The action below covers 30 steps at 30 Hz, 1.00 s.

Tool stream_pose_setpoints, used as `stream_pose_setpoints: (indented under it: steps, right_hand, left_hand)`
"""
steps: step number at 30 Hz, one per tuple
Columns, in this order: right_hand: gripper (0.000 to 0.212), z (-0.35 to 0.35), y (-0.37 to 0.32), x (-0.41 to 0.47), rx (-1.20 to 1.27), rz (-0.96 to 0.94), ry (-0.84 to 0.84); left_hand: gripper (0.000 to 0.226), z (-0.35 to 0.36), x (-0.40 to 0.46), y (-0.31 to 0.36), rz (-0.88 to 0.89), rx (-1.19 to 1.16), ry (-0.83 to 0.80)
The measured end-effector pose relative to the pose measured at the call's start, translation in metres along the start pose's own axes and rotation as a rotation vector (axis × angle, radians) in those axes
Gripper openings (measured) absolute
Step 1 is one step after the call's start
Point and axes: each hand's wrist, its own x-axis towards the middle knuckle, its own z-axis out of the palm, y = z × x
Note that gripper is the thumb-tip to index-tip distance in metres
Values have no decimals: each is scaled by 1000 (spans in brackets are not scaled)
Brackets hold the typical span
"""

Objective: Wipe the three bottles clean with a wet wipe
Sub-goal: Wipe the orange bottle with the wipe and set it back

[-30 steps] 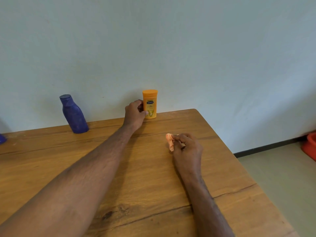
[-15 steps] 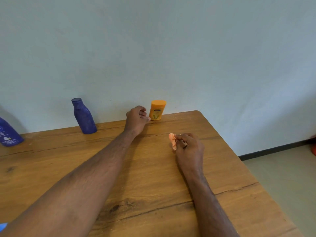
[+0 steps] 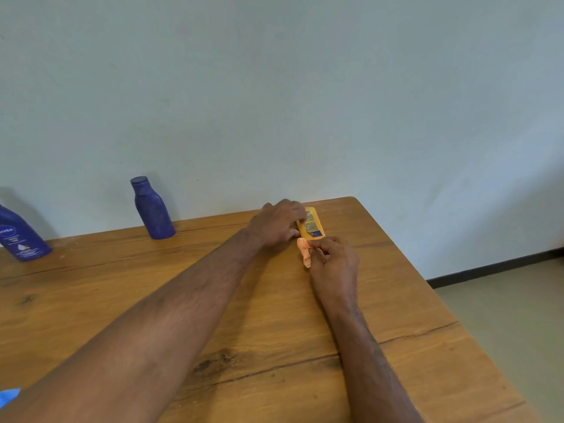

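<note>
Because the left hand (image 3: 279, 222) holds the orange bottle (image 3: 311, 223) only by curling its fingers over one long edge, the bottle, which lies tipped back with its printed label facing up near the far right corner of the table (image 3: 274, 315), looks lightly pinned rather than firmly gripped. The right hand (image 3: 334, 264) pinches a small, bunched orange wipe (image 3: 304, 251) between thumb and fingertips, with the wipe just at the bottle's near end; whether it touches is hard to tell. From here, a firm stroke of the wipe could push the smooth bottle out from under the left fingers and send it sliding toward the wall (image 3: 305, 102) or off the table edge close by. The wipe is bunched so small that it may cover little surface and slip from the pinch. Well apart to the left, a dark blue bottle (image 3: 152, 209) stands upright by the wall, and a second blue bottle (image 3: 21, 235) leans at the picture's edge; both look untouched, so most of the job likely remains.
</note>
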Motion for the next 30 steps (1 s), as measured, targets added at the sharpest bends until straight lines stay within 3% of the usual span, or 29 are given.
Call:
stream_pose_setpoints:
  steps: [4,7,10,12,15,19,24,30]
  right_hand:
    - [23,-3,1,1,-3,46,-4]
    - [24,-4,-1,2,-11,66,-14]
    - [24,-3,-2,2,-16,58,-6]
    - [24,-4,-1,2,0,34,2]
    - [22,-4,1,2,-7,7,6]
    - [22,-3,0,3,-25,5,-8]
    - [22,-4,0,3,-16,0,-11]
    - [22,-4,0,3,-17,14,-17]
  left_hand:
    - [79,-2,9,2,112,111,-155]
    - [64,-9,16,7,137,228,-220]
    - [56,-14,21,2,139,241,-172]
    - [49,-12,19,-9,88,40,-82]
    - [38,-7,16,-28,-105,-464,106]
    - [52,-13,19,-40,-359,-714,239]
    - [50,-11,20,-47,-460,-781,244]
    - [59,1,12,-34,-448,-700,366]
